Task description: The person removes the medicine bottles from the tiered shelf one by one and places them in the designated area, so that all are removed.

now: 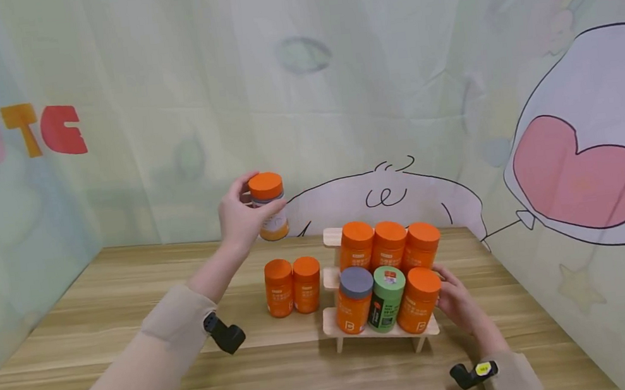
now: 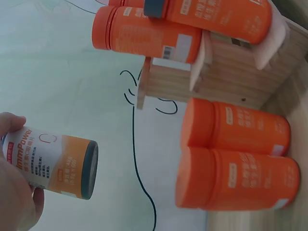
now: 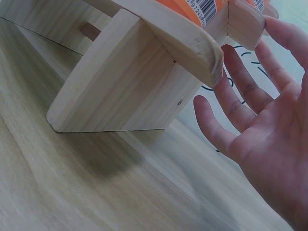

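Above the table, left hand: we had it clamped around the white jar, long axis roughly upright.
Rack: lay right of that grip, lower.
Right hand: nearer the rack, at its right end, fingers spread; contact we couldn't tell.
Left wrist view: showed us the jar's dark base, unseen from the head.

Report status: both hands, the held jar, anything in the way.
Left hand gripping jar, lid up, off table. Right hand at right end of rack, contact unclear. Possible obstacle: two jars left of rack.
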### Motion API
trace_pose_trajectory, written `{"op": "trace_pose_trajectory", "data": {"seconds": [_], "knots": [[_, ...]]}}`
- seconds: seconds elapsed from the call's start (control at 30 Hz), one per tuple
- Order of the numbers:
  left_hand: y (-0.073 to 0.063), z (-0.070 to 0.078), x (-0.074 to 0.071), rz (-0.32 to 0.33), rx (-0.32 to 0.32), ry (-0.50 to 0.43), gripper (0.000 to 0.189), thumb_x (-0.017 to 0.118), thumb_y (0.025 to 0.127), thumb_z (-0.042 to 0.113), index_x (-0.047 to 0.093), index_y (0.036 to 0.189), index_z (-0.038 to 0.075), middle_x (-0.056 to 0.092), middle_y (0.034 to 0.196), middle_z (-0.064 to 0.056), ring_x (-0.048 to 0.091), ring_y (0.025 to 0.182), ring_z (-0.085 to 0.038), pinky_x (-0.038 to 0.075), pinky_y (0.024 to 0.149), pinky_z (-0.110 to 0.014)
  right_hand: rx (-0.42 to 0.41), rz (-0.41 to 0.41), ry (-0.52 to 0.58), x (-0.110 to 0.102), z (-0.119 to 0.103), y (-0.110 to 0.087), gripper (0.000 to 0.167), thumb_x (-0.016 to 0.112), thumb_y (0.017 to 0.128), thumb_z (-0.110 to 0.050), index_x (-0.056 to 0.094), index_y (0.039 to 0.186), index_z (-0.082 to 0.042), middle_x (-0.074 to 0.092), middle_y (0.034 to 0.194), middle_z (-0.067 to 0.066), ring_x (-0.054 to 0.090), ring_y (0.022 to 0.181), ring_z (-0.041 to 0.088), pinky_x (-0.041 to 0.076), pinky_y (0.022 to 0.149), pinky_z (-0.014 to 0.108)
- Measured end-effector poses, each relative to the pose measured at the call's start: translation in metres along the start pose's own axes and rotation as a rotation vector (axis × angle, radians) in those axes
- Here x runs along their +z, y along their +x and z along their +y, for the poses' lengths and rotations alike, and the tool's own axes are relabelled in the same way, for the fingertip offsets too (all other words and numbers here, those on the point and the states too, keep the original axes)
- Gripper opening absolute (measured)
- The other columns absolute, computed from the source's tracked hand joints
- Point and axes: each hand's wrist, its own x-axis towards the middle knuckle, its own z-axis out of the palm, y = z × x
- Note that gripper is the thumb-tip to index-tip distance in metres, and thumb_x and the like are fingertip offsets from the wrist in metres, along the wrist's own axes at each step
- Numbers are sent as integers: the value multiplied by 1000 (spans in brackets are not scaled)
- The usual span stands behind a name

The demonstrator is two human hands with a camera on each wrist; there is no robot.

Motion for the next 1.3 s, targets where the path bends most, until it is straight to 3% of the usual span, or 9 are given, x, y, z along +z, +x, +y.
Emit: {"op": "trace_pose_trajectory", "data": {"seconds": [0.37, 0.7, 1.03, 1.3], "knots": [[-17, -33, -28, 25, -49, 68, 64, 80, 79, 11, 53, 136, 6, 61, 123, -17, 57, 96, -24, 45, 76, -18, -5, -9, -1, 0, 1, 2, 52, 15, 103, -3, 49, 131, -31, 59, 122, -13, 60, 108, 3, 50, 92, 22], [-38, -67, -36, -27, -87, 137, 65, 80, 80, 13, 51, 137, 4, 61, 125, -19, 60, 102, -29, 46, 77, -20, 4, 2, -14, 0, 0, 0, 52, 16, 103, -4, 48, 132, -32, 59, 122, -13, 60, 108, 3, 50, 92, 22], [-52, -87, -41, -91, -156, 186, 67, 79, 80, 12, 48, 138, 1, 58, 127, -23, 58, 109, -34, 50, 90, -40, 3, -4, -14, -1, 0, 0, 50, 16, 103, -6, 48, 132, -31, 59, 124, -13, 60, 109, 4, 50, 93, 23], [-59, -102, -42, -170, -217, 180, 71, 81, 77, 13, 46, 137, -2, 55, 132, -26, 57, 117, -42, 47, 100, -53, -46, -49, 55, 1, 2, 2, 56, 12, 100, 2, 49, 131, -28, 60, 121, -11, 60, 107, 4, 51, 91, 23]]}}
